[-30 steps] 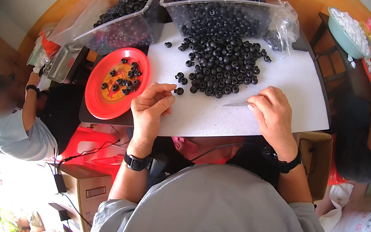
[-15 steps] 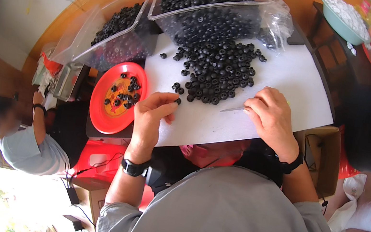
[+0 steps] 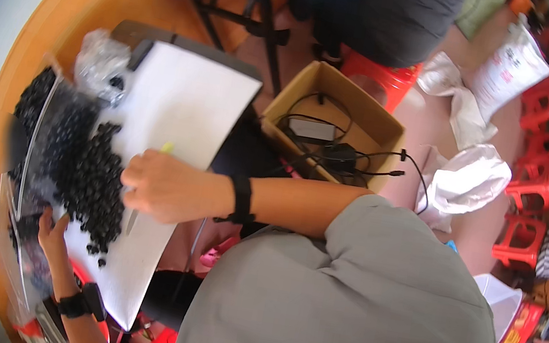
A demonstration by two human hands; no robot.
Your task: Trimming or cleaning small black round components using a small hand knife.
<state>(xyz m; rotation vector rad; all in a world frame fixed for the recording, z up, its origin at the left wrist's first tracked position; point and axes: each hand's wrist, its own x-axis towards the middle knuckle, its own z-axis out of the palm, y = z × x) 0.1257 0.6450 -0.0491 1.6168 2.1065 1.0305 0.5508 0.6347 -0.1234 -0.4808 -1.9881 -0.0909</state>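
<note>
My right hand [image 3: 168, 187] pinches a thin yellow-tipped tool [image 3: 146, 187] beside the berries [image 3: 97, 183], small, soft, likely easily crushed; my left hand [image 3: 52, 237] rests spread nearby.

Informal sorting workshop, small produce-processing room. Landmark: white sorting board [image 3: 184, 107] with heap of dark berries [image 3: 90, 178] at its left edge. Clear plastic bins [image 3: 29, 154] of same berries just left of board. Open cardboard box [image 3: 329, 119] with cables and charger right of board. Stacked red plastic stools [image 3: 524, 204] and white sacks [image 3: 470, 184] far right. Orange floor beyond board.
</note>
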